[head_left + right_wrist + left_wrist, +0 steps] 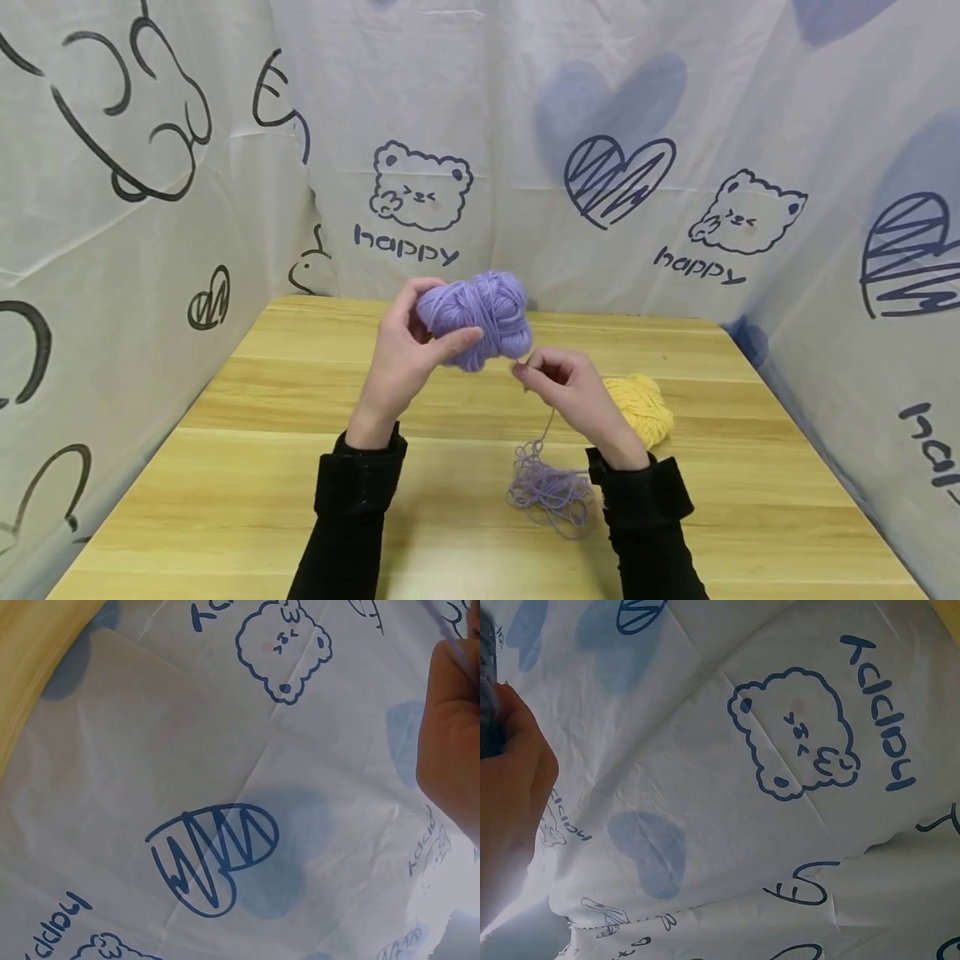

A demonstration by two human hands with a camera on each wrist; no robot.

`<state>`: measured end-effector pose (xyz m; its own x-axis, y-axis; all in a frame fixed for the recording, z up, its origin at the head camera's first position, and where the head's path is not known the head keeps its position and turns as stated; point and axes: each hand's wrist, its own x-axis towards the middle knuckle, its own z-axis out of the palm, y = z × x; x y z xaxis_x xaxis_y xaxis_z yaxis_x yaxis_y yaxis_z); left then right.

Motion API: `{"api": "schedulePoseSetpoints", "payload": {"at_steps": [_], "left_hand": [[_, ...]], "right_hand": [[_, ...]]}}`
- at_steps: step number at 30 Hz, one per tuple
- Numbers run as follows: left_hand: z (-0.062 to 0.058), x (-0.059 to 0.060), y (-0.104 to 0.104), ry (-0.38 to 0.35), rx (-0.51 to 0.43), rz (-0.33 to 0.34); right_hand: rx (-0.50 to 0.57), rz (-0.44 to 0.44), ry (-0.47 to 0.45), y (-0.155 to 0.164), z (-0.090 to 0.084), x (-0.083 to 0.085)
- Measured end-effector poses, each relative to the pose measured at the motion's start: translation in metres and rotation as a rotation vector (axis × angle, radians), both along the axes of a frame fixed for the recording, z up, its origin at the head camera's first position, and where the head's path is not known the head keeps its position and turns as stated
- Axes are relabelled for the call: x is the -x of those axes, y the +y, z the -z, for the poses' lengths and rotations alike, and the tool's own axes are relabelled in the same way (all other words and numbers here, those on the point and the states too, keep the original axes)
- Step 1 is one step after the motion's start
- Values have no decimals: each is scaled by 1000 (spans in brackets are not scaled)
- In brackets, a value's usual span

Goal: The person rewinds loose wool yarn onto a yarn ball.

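the purple ball is held up over the far middle of the table, and it already looks full and lumpy, so most of the winding seems done. what is left, by my reading, is the loose heap of the same purple yarn lying on the wood just in front of the right sleeve, with one strand rising from it to the right hand. that heap is small next to the ball, so i would judge the job well past halfway but not finished

the left hand holds the ball with its fingers curled round the near side and the thumb laid across the front, a wide grasp filled by the yarn. the right hand sits just below and right of the ball, fingertips drawn narrowly together, pinching the strand close to where it meets the ball

a yellow ball lies on the table just beyond the right hand, apart from the purple yarn and untouched

the wrist views show mostly the printed cloth hung round the table; each catches only an edge of its hand, so they add nothing on the grip
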<state>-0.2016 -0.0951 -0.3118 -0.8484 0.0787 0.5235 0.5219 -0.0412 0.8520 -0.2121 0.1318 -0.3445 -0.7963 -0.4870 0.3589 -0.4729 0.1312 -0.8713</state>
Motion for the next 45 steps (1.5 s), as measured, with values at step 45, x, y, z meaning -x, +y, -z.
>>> {"api": "schedulePoseSetpoints", "payload": {"at_steps": [45], "left_hand": [[-3,-4,1,78,206,327]], "right_hand": [[34,38,-118,7,6,11]]}}
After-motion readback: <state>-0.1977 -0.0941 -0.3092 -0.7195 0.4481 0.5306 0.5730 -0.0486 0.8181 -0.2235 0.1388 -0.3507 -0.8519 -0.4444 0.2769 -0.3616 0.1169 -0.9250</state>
